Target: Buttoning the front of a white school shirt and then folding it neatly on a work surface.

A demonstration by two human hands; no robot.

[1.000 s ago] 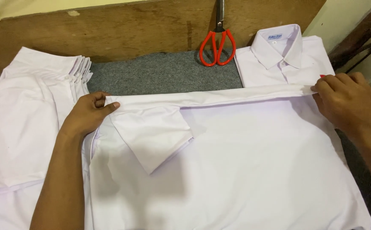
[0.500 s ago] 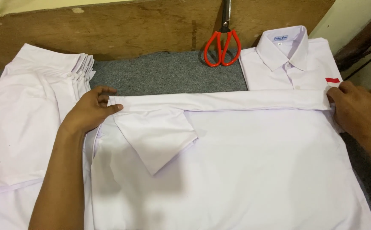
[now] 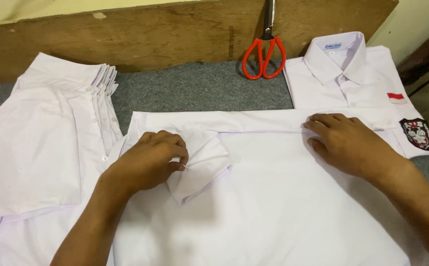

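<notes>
Head view, and we're looking down on a white shirt spread flat across the grey work surface, filling the frame from centre down to 6 o'clock. Its top edge is already folded over into a long straight band, and 1 short sleeve lies turned in over the body, so the first folds look done; the lower body is still spread wide, not yet folded. Left hand sits at 9 o'clock of the shirt, fingers curled in, pinching the sleeve cloth between thumb and fingertips, wrist low. Right hand is at 2 o'clock, spread flat, palm down, pressing the folded band and gripping nothing. Off at 9 o'clock lies a stack of white shirts; exactly how many is hard to count from here. At 1 o'clock rests 1 finished folded shirt, collar up, with red-handled scissors at 12 o'clock against the wooden board.
</notes>
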